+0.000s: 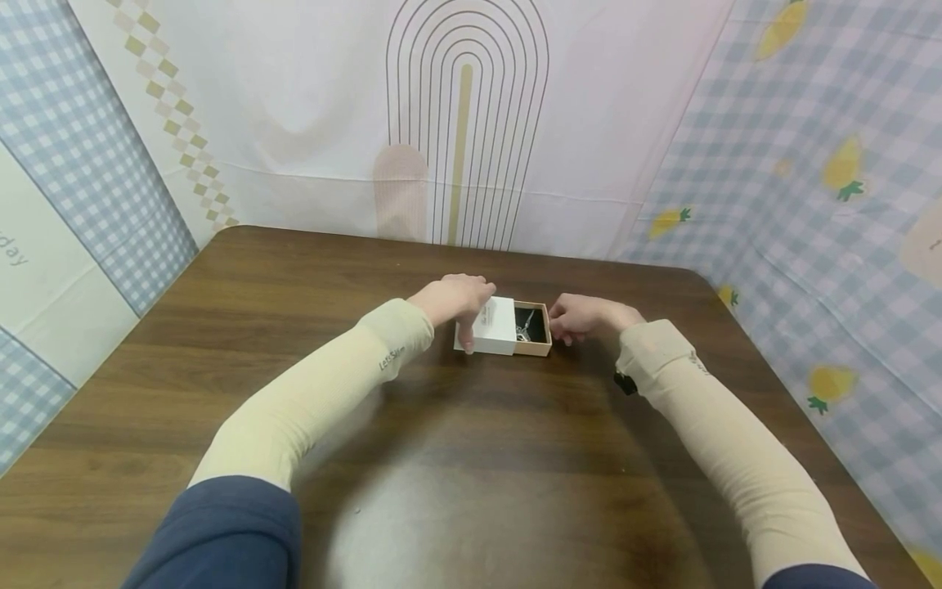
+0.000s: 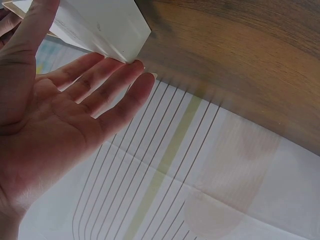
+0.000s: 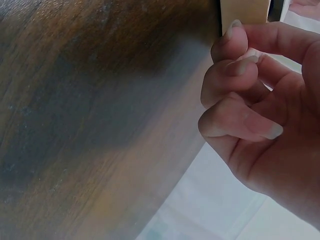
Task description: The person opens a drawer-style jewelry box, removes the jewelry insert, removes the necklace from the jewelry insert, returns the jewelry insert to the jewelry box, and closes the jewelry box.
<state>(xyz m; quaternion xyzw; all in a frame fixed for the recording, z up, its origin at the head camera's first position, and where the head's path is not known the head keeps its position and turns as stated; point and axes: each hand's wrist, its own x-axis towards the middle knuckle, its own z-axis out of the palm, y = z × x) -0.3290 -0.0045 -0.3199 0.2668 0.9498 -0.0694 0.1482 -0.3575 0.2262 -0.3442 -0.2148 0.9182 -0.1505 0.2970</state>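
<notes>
A small white box sleeve [image 1: 495,325] lies at the far middle of the table, with a tan-edged inner tray [image 1: 549,343] drawn partly out of its right side. On the tray's black lining rests a silvery necklace-like piece [image 1: 524,329]. My left hand [image 1: 458,301] holds the sleeve across its left part, thumb on the near side and fingers on the far side; the left wrist view shows the fingertips on the sleeve's edge. My right hand [image 1: 585,316], with curled fingers [image 3: 240,120], pinches the tray's right end, though the exact contact is partly hidden.
The brown wooden table [image 1: 441,458] has rounded far corners. Behind it hangs a white cloth [image 1: 309,123] with arch patterns. A blue checked cloth [image 1: 795,245] with yellow fruit prints hangs along the right side.
</notes>
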